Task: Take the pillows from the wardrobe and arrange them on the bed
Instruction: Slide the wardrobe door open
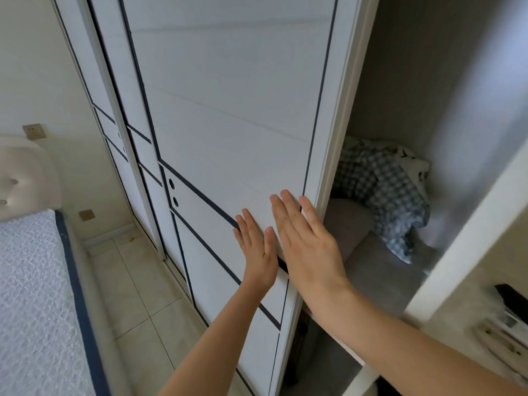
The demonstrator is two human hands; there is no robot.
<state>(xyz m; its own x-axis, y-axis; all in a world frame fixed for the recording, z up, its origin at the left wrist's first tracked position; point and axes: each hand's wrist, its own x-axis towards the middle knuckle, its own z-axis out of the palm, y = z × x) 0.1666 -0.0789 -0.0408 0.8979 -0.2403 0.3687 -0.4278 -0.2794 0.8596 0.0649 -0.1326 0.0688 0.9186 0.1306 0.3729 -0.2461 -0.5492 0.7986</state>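
- Your left hand [257, 247] and right hand [305, 238] lie flat on the sliding door [228, 124], fingers open and straight, gripping nothing.
- Press evenly with both palms and push the door away from its free edge, which sits just past your right fingertips.
- Keep fingertips clear of the gap between door edge and frame.
- The checked pillows [383, 190] rest on the shelf [380, 284] beyond your right fingers, partly hidden; the bed [34, 281] lies well off past your left hand.

White wardrobe door [228, 110] with dark navy line trim.
Right of frame: blue-and-white checked pillow [383, 190] on grey shelf [380, 275]; lower left: white textured mattress [28, 295], navy edging; beige floor tiles [137, 295].
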